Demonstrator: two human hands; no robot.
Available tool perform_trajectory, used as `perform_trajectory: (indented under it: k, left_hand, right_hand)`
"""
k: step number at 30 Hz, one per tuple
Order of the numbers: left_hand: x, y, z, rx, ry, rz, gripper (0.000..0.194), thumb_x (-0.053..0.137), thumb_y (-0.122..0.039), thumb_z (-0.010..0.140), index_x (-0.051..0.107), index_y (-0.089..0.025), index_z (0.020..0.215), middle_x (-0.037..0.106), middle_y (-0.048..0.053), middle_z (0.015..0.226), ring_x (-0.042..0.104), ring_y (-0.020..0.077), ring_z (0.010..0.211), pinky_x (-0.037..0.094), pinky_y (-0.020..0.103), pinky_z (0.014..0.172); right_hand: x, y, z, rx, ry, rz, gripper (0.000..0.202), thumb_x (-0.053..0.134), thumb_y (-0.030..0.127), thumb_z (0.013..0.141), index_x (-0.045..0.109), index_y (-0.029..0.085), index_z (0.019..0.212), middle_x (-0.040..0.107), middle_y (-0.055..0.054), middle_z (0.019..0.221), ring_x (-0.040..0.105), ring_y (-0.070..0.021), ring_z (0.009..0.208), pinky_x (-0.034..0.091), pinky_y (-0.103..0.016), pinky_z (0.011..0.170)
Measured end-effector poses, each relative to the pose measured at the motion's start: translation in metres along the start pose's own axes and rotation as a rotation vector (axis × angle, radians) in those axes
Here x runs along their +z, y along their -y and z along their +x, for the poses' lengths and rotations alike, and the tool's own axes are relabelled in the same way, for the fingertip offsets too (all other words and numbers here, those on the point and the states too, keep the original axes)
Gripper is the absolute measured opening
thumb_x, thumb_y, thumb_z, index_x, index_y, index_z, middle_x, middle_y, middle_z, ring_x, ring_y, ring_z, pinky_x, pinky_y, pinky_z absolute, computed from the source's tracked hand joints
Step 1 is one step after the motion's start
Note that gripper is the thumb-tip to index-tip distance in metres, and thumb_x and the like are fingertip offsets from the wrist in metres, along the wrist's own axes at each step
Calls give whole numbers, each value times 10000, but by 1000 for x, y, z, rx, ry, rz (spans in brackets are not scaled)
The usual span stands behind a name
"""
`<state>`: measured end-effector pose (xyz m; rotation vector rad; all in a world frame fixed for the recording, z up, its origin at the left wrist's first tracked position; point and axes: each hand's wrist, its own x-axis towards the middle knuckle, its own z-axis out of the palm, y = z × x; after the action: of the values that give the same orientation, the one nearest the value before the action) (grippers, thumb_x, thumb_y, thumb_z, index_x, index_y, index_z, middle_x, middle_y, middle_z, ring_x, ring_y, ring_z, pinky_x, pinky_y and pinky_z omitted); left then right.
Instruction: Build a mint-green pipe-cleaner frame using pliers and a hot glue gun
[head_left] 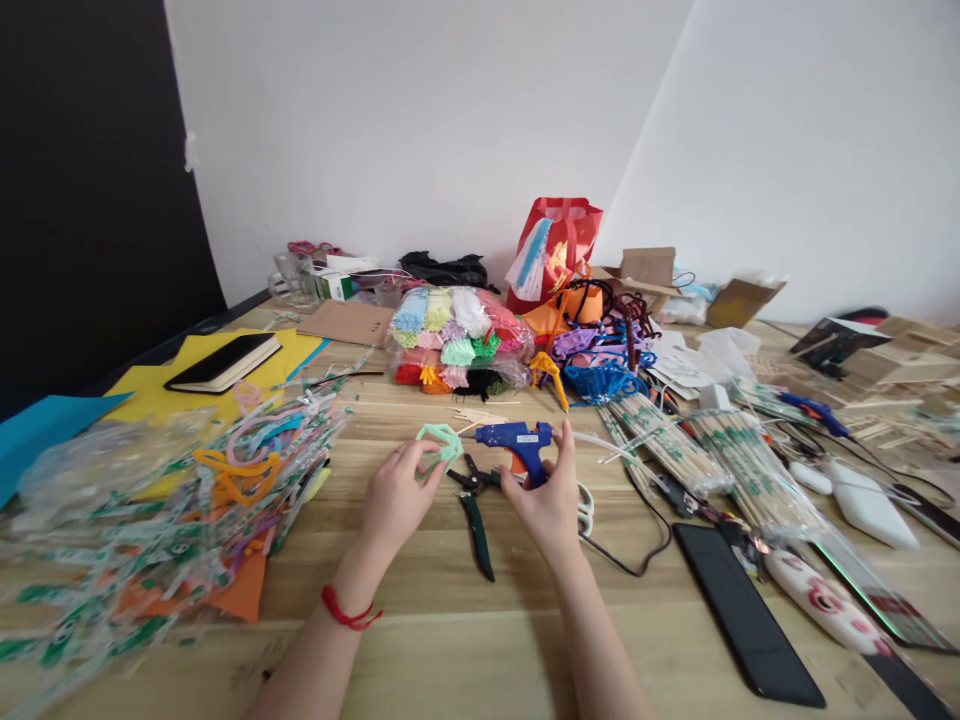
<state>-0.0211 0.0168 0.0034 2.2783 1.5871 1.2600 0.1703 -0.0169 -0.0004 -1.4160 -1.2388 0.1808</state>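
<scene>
My left hand (400, 495), with a red string on its wrist, holds a light green pipe-cleaner shape (442, 443) between thumb and fingers. In my right hand (546, 500) is a blue glue gun (517, 436), gripped round its handle, with its nozzle pointing left close to the green shape. A clear glue stick (596, 441) sticks out of the gun's back. Below the gun, between my hands, lie dark green-handled cutters (477, 530). White scissor handles (586, 508) show just right of my right hand.
Plastic wrappers and coloured scraps (180, 540) cover the left side. Bundled pipe cleaners (457, 340) and a red bag (562, 240) stand at the back. Packs of sticks (750, 460) and a black phone (746, 610) lie at right. A black cord (637, 572) curves beside my right hand.
</scene>
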Motion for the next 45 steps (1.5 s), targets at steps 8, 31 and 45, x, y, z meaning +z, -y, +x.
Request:
perform_trajectory:
  k: [8, 31, 45]
  left_hand:
    - [0, 0, 0, 3, -4, 10, 110, 617, -279, 789, 605, -209, 873, 639, 11, 711, 603, 158, 614, 423, 238, 547]
    - [9, 11, -2, -40, 136, -35, 125, 601, -283, 785, 616, -229, 897, 678, 24, 839, 605, 160, 612, 463, 267, 578]
    - [1, -55, -21, -95, 119, -386, 242, 517, -377, 846, 583, -200, 695, 590, 11, 649, 517, 136, 564, 411, 257, 572]
  right_hand:
    - [-2, 5, 0, 23, 68, 26, 909, 677, 263, 660, 199, 200, 1430, 502, -164, 1281, 489, -95, 518, 495, -265, 490]
    - [0, 5, 3, 86, 42, 293, 903, 788, 316, 571, 329, 268, 1348, 389, -154, 1394, 514, -101, 614, 499, -269, 563]
    - [1, 26, -14, 177, 61, 638, 577, 440, 404, 894, 227, 299, 1420, 243, -92, 1502, 477, -229, 1190, 474, -409, 886]
